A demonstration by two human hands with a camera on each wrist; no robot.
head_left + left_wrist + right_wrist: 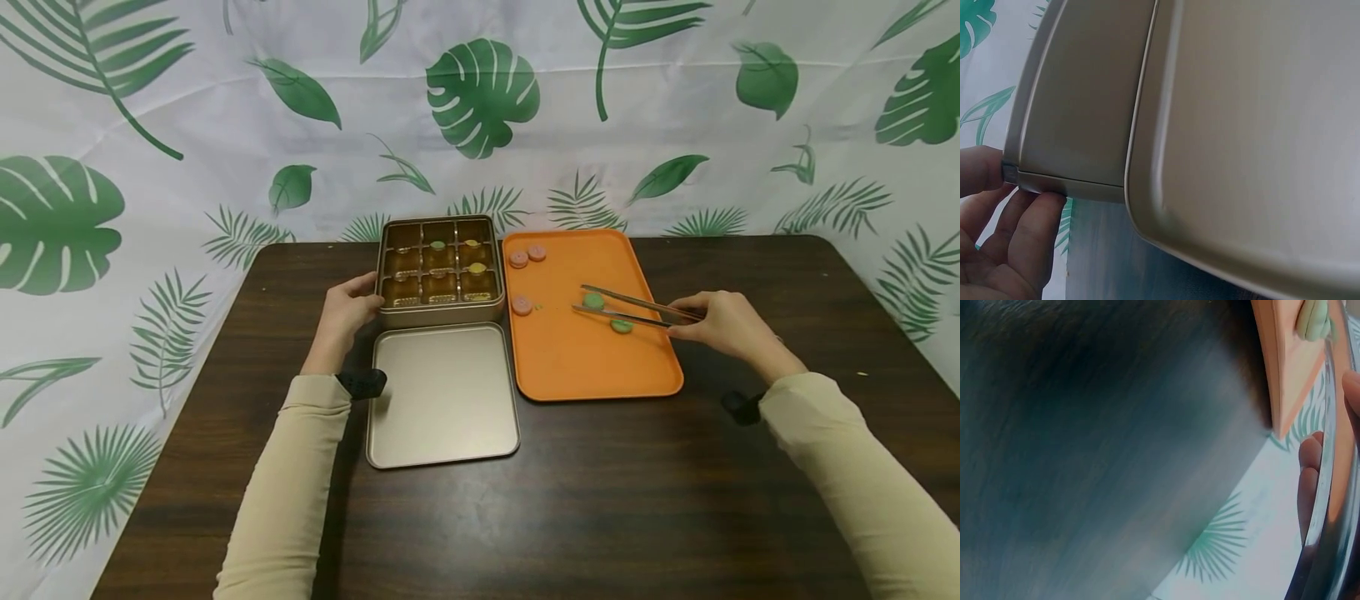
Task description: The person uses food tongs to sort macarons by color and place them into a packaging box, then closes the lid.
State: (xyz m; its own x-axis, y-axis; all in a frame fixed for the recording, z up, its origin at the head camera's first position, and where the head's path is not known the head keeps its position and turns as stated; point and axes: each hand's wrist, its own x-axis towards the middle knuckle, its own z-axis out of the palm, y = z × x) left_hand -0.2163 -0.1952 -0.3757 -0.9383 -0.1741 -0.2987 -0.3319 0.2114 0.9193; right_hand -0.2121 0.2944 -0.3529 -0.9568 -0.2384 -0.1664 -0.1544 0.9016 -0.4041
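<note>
A dark wooden surface is seen in front of a white cloth printed with green leaves. On the surface a golden tin with nine compartments is placed, and its lid lies flat just in front of it, touching its front wall. Just right of the tin an orange tray is set.

The left hand is laid against the left front corner of the tin; its fingers are curled round the corner, with the thumb on the left wall. The right hand is held over the right edge of the tray and tongs are pinched between its fingers. The tongs are pointed to the left and their two arms are apart at the tips. A green disc lies between the tips; whether it is touched by them cannot be told. A second green disc lies just below the lower arm.

Three pink discs are seen on the tray: two at the far left corner, touching each other, and one near the left rim. In the tin, a green piece is seen in the far middle compartment and yellow pieces in two right compartments
</note>
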